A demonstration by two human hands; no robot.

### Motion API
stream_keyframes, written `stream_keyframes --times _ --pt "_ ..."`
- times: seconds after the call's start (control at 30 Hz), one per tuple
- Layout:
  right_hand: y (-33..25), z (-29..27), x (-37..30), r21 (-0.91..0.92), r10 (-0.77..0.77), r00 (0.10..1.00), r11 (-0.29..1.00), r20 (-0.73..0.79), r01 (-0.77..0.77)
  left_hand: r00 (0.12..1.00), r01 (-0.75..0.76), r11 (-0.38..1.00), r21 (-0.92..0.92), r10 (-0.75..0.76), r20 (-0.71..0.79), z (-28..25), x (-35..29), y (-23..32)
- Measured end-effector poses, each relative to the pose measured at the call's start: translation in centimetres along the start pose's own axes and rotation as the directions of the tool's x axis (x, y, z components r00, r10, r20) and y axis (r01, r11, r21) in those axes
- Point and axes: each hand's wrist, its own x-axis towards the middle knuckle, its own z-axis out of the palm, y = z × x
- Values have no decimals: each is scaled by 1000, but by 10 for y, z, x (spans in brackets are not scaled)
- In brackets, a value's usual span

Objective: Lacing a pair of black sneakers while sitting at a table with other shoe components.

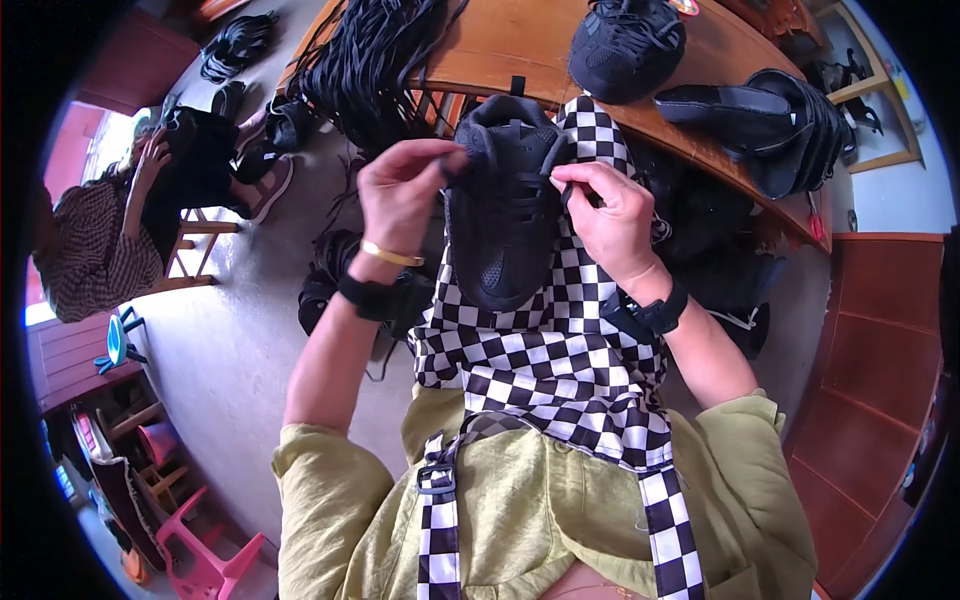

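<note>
A black lace-up sneaker [505, 215] rests on my lap over a black-and-white checkered apron [540, 360], its toe toward me and its heel opening away. On its left side, my left hand [405, 195] pinches a dark shoelace beside the upper eyelets. My right hand [612, 215] is closed on the other side, with a short black lace end [567, 193] showing between thumb and forefinger. The laces cross the tongue in several rows. Black on black makes the exact run of each lace hard to make out.
A bundle of black laces [370, 70] hangs over the wooden table [490, 50] ahead. More black shoes [628, 50] sit on it, one lying at the right [745, 120]. Another person [110, 220] sits at the left. A pink plastic chair [205, 550] stands lower left.
</note>
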Motion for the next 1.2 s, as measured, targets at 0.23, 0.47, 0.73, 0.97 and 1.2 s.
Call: stream_keyframes --times 0.23,0.47,0.73,0.97,1.2 --pt "-5 -12 22 -274 -92 959 947 270 168 998 9 974 227 5 -58 18 -10 -2" --pt "-5 -20 51 -280 -53 906 942 420 185 848 -478 415 774 448 284 41 8 26" --pt "-17 -23 69 -311 -281 709 752 647 582 603 -739 399 542 33 797 29 51 65" --pt "-7 -28 95 -211 -22 501 891 865 402 430 -778 491 393 -39 902 22 79 86" --pt "6 -4 116 -311 235 477 946 847 86 674 -474 490 732 -334 660 26 92 53"
